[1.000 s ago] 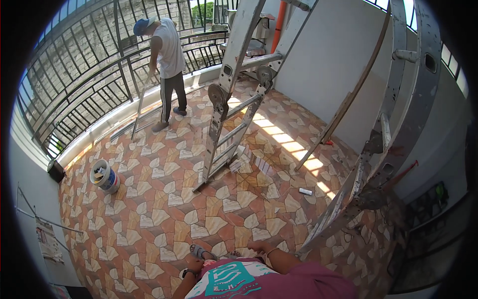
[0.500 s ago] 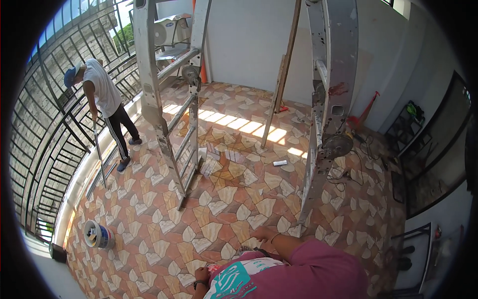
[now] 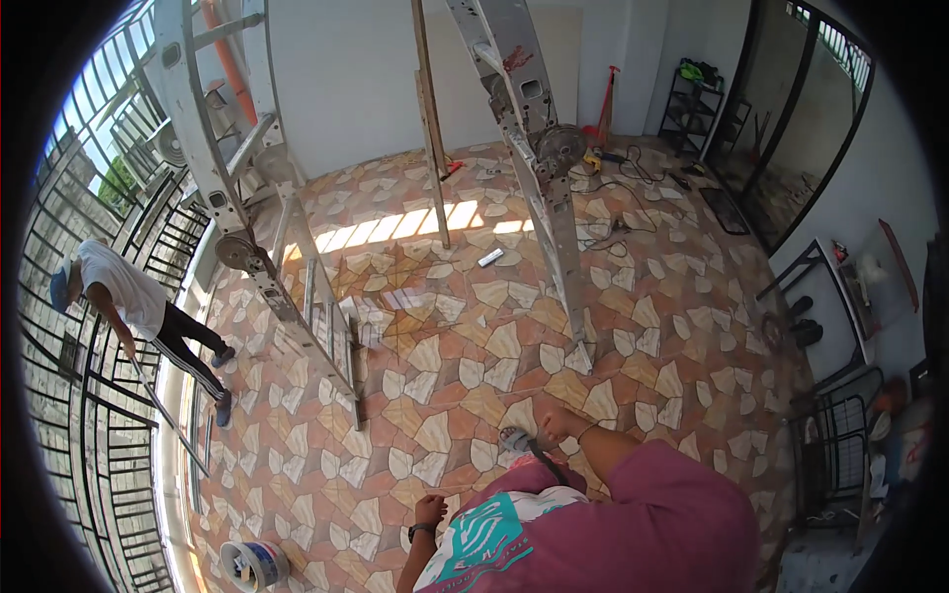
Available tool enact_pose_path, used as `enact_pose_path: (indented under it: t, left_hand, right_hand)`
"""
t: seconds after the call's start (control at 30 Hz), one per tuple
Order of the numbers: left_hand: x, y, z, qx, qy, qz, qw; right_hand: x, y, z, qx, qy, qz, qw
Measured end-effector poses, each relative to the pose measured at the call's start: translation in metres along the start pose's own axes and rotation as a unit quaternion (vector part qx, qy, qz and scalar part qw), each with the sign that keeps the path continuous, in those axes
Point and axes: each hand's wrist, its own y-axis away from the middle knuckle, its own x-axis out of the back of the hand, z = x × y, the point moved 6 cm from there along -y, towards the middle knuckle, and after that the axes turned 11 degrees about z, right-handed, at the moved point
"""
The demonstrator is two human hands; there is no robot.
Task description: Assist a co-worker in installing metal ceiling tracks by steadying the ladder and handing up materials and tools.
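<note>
Both arms reach forward from the maroon shirt, over the patterned floor. My left hand (image 3: 431, 510), with a dark band at its wrist, hangs with curled fingers and no object visible in it. To its right and farther forward, my right hand (image 3: 563, 423) is also curled, with nothing visible in it and a thin bracelet on the wrist. Between the hands a grey sandalled foot (image 3: 514, 438) shows on the tiles. Nearest ahead, but apart from both hands, stand the left ladder section (image 3: 344, 381) and the right ladder section (image 3: 565, 267), metal with round hinges.
At the left railing a person (image 3: 127, 289) bends over a long pole (image 3: 163, 410). A white bucket (image 3: 274, 561) stands at the lower left. Wooden poles (image 3: 432, 138) lean beyond the ladder. Cables (image 3: 633, 183) and a black rack (image 3: 691, 109) lie back right; a metal frame (image 3: 838, 435) stands right.
The view has swung right, bringing more of the right wall in. My right hand has gone from stretched fingers to curled ones. The sandalled foot shows more fully.
</note>
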Motion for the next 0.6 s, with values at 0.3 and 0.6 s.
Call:
enact_pose_path:
  t: [0.3, 0.6]
  left_hand:
    - [0.002, -0.048, -0.129, -0.371, -0.437, -0.173, 0.801]
    - [-0.013, -0.010, -0.003, -0.053, -0.126, -0.162, 0.977]
  right_hand:
    - [-0.058, 0.169, -0.091, 0.022, 0.004, 0.254, 0.967]
    - [-0.064, 0.215, -0.055, 0.109, 0.326, 0.174, 0.923]
